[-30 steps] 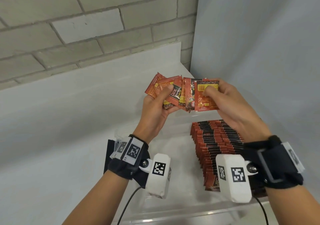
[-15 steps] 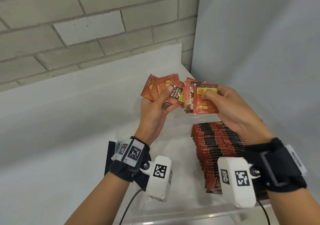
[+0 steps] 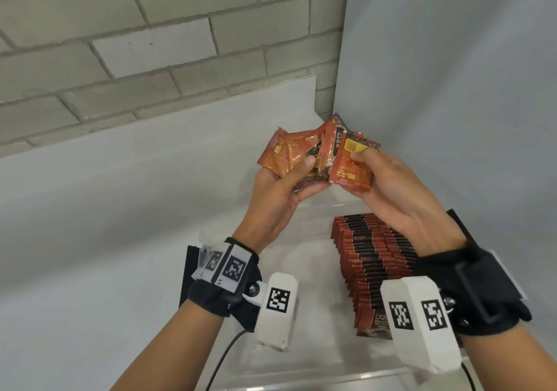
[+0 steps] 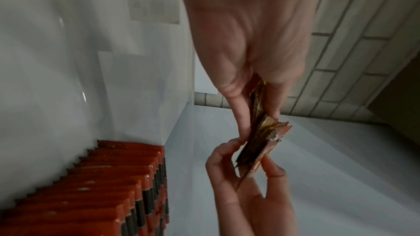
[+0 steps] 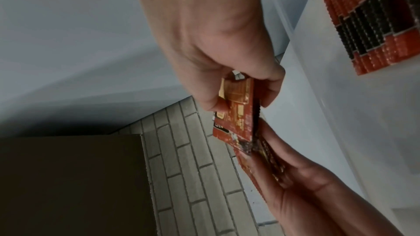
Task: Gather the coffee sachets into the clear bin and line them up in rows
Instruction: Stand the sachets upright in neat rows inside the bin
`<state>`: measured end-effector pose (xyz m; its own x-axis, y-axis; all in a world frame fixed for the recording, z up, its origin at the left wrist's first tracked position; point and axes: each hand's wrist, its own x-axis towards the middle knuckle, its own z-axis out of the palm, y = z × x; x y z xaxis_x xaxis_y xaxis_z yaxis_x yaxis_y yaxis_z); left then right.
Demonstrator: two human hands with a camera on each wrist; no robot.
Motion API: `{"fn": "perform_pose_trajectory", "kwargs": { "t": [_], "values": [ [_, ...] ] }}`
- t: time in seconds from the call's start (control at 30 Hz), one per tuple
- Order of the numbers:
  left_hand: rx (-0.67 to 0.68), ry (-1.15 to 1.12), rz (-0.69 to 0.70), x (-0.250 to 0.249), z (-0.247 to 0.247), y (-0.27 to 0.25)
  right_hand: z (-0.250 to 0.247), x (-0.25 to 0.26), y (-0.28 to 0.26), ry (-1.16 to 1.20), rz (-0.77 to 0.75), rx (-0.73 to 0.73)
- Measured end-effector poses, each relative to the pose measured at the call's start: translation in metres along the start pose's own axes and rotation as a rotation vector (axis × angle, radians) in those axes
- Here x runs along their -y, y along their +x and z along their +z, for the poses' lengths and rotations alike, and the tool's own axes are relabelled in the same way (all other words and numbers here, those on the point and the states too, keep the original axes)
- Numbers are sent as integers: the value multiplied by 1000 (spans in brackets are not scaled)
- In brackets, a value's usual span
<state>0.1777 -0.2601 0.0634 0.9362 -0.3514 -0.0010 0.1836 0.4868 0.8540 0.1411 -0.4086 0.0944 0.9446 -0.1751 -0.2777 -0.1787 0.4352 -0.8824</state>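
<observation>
Both hands hold a fan of red and orange coffee sachets (image 3: 289,157) in the air above the clear bin (image 3: 316,357). My left hand (image 3: 286,179) grips several of them, thumb across their fronts. My right hand (image 3: 379,176) pinches one sachet (image 3: 351,169) at the right end of the fan. Seen from the left wrist, the sachets (image 4: 259,143) show edge on between both hands. From the right wrist, the pinched sachet (image 5: 236,114) faces the camera. Inside the bin, rows of sachets (image 3: 373,258) stand upright along its right side.
The bin sits on a white table (image 3: 90,240) in a corner, with a brick wall (image 3: 150,43) behind and a grey panel (image 3: 452,89) on the right. The bin's left half holds no sachets. A dark flat thing (image 3: 187,273) lies behind my left wrist.
The fan has closed up as my hands came together. My right hand has tilted its sachet and slid it left against the others.
</observation>
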Motion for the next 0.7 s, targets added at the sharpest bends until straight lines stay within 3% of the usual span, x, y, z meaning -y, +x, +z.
{"fn": "perform_pose_trajectory", "kwargs": {
  "t": [0.1,0.3,0.47,0.7],
  "values": [
    [51,119,-27,1,4,-5,-2,3,-2,-46,-15,-40],
    [31,302,-86,-2,4,-7,-5,4,-6,-210,-18,-15],
    [162,131,-279,-13,9,-8,-3,5,-10,-313,-8,94],
    [334,20,-363,-24,21,-19,6,11,-20,-379,-37,258]
  ]
}}
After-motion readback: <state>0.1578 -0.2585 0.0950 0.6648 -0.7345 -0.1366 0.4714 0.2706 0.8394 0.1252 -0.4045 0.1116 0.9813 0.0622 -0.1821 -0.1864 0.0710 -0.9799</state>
